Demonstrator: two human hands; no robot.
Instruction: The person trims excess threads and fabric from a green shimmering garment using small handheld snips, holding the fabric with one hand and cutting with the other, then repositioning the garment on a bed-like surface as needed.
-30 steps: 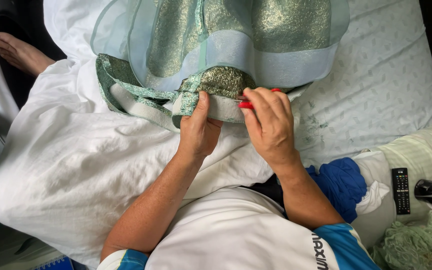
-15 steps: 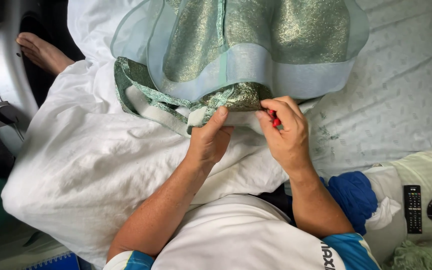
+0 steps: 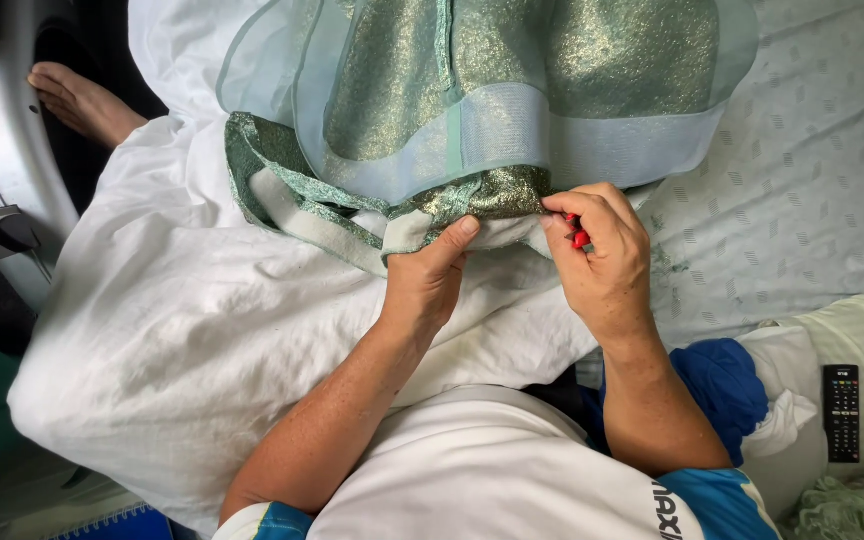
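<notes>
The person sits at the bed [image 3: 812,170] with a white sheet [image 3: 182,330] over the lap, and a green garment [image 3: 512,90] with glittering cloth and a pale sheer border lies spread in front. The left hand [image 3: 427,280] is closed on the folded hem [image 3: 472,205] of the garment; the thumb presses on top of the cloth and the other fingers are under it, so they are hidden. The right hand [image 3: 602,255] is also closed, with the fingertips pinched together at the same hem, just beside the left thumb. In this hand there is a small red tool [image 3: 578,236]; only a little of it shows between the fingers, and I cannot tell what kind it is. The two hands are near each other and the hem is between them. At the right edge a black remote [image 3: 840,412] lies on a pale cloth, and a blue cloth [image 3: 727,385] is beside the right forearm. A bare foot [image 3: 82,100] shows at the upper left.
</notes>
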